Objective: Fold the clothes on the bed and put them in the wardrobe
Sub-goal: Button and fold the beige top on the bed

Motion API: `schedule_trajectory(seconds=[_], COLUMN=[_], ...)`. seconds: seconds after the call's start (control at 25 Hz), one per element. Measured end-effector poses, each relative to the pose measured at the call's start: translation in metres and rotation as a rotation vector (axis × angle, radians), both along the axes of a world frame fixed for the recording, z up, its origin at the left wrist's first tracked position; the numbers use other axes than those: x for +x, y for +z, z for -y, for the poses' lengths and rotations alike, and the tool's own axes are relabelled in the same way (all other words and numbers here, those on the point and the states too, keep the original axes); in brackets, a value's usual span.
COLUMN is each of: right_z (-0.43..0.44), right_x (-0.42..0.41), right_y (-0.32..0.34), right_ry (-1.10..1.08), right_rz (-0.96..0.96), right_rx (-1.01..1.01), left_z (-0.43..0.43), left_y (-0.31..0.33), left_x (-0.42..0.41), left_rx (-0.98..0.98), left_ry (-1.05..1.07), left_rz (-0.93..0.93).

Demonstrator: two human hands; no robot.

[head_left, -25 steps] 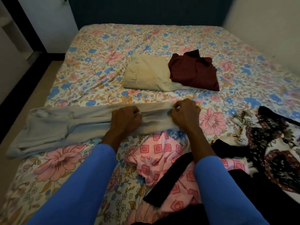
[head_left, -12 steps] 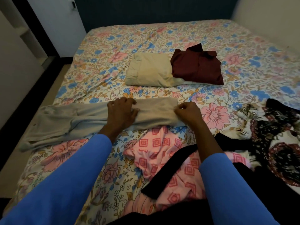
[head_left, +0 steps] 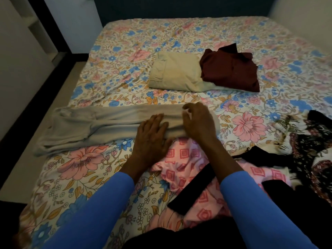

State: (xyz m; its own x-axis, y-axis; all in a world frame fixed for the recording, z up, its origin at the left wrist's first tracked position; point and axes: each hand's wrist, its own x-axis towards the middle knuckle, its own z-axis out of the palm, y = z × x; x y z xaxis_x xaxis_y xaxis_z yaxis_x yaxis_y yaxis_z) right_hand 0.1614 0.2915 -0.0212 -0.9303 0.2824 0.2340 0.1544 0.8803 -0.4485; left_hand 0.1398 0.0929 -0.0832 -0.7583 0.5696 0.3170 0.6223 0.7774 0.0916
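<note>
The right end of the trousers [head_left: 100,123] is hidden under the right hand [head_left: 197,121]. A dark pile [head_left: 314,141] is cut off at the right. The trousers lie flat across the near bed [head_left: 161,33]. The left hand [head_left: 150,137] presses on them, fingers straight and spread. The right-hand fingers are curled, pinching the far edge.

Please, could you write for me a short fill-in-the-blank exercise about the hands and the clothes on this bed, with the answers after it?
1. Of the left hand and the right hand, the one lying flat on the grey trousers is the ____.
2. The maroon garment lies to the ____ of the folded beige garment.
3. Both sleeves are ____ in colour.

Answers: left; right; blue.
</note>
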Motion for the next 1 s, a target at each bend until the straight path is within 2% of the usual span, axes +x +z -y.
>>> schedule_trajectory(seconds=[0.04, 0.12, 0.16, 0.24, 0.4, 0.56, 0.64, 0.68, 0.76, 0.84, 0.92, 1.0], right_z=[0.011, 0.024, 0.025, 0.028, 0.035, 0.028, 0.031, 0.033, 0.030, 0.017, 0.002, -0.009], right_x=[0.002, 0.012, 0.015, 0.013, -0.004, -0.010, -0.007, -0.007, -0.007, -0.004, 0.007, 0.018], right_y=[-0.008, -0.031, -0.039, -0.043, -0.032, -0.034, -0.038, -0.035, -0.023, -0.015, -0.014, -0.013], right_ry=[0.091, 0.183, 0.187, 0.161, 0.058, 0.007, -0.079, -0.203, -0.578, -0.837, -0.875, -0.794], right_rz=[0.125, 0.319, 0.348, 0.324, 0.266, 0.173, 0.065, 0.022, 0.026, 0.119, 0.184, 0.113], right_rx=[-0.010, 0.190, 0.281, 0.353, 0.283, 0.357, 0.380, 0.324, 0.039, -0.231, -0.358, -0.477], left_z=[0.002, 0.013, 0.022, 0.041, 0.061, 0.066, 0.069, 0.068, 0.061, 0.053, 0.045, 0.039], left_y=[0.000, 0.008, 0.014, 0.026, 0.044, 0.040, 0.035, 0.033, 0.029, 0.019, 0.009, 0.013], left_x=[0.002, -0.002, -0.010, -0.037, -0.088, -0.118, -0.114, -0.106, -0.077, -0.040, -0.022, -0.027], left_rx=[0.033, 0.238, 0.339, 0.362, 0.021, 0.239, 0.148, 0.101, 0.137, 0.172, 0.088, 0.041], left_ry=[0.082, 0.224, 0.265, 0.311, 0.229, 0.307, 0.331, 0.340, 0.244, 0.002, -0.147, -0.151], left_rz=[0.100, 0.277, 0.272, 0.159, 0.219, 0.383, 0.263, 0.121, -0.109, -0.161, -0.111, -0.060])
